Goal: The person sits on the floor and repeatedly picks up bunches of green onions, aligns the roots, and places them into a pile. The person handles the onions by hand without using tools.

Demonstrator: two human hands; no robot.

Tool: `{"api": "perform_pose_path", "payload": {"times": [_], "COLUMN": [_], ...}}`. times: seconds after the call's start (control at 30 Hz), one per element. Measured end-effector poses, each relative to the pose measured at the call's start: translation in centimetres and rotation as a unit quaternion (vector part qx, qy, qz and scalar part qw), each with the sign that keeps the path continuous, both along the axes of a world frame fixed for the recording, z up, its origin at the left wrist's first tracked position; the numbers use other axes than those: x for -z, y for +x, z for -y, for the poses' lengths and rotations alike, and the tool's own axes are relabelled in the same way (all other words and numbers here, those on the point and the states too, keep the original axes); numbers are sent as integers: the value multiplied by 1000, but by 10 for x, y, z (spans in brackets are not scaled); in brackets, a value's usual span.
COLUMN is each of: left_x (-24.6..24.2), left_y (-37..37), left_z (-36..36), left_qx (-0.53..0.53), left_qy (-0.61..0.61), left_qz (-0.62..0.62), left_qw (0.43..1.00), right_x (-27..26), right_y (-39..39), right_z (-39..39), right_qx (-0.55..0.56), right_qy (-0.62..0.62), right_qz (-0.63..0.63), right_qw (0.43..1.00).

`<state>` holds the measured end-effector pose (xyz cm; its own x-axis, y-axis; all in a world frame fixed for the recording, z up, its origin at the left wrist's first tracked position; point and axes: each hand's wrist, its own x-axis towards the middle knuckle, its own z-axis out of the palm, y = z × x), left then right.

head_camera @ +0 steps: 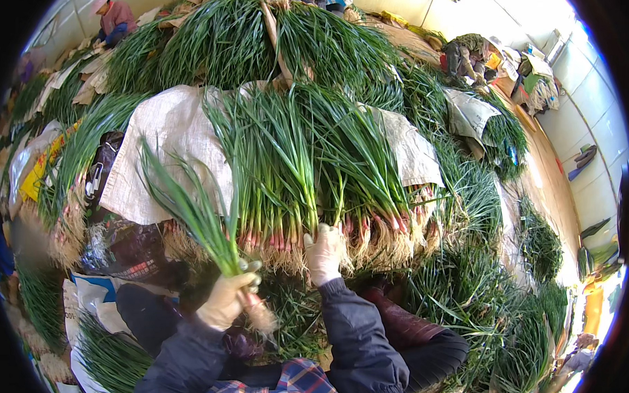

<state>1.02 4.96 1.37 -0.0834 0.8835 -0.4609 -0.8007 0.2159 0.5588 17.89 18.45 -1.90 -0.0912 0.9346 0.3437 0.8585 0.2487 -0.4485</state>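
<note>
My left hand (230, 297), in a pale glove, grips a bunch of green onions (204, 229) near the roots. The bunch's leaves slant up and to the left, and its pinkish bases and tan roots stick out below the fist. My right hand (324, 254), gloved too, is at the root end of a row of green onions (272, 210) laid out before me, its fingers against the stems. Whether it has hold of a stem is hidden by the hand itself. The row's roots point toward me and its leaves away. White woven cloths (176, 145) lie on both sides of the row.
Beyond the row lies a tall heap of green onions (216, 42) with a wooden pole (276, 39) across it. Loose green leaves (462, 290) cover the ground at right. A person (115, 20) sits at far left; another person (467, 54) is at upper right by a tiled wall (598, 113).
</note>
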Motion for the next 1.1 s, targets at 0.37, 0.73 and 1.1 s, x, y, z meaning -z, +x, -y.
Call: {"api": "perform_pose_path", "payload": {"times": [0.37, 0.73, 1.1], "left_x": [17, 26, 29], "left_y": [31, 9, 31], "left_z": [-51, 23, 24], "left_qx": [-21, -68, 23], "left_qy": [62, -80, -43], "left_qz": [-202, -217, -179], "left_qw": [977, 971, 983], "right_x": [11, -6, -9], "right_y": [11, -1, -22], "right_z": [23, 65, 74], "right_qx": [-57, -38, -206], "right_qy": [-27, -82, -609], "right_qz": [-105, -6, -516], "right_qw": [992, 996, 567]}}
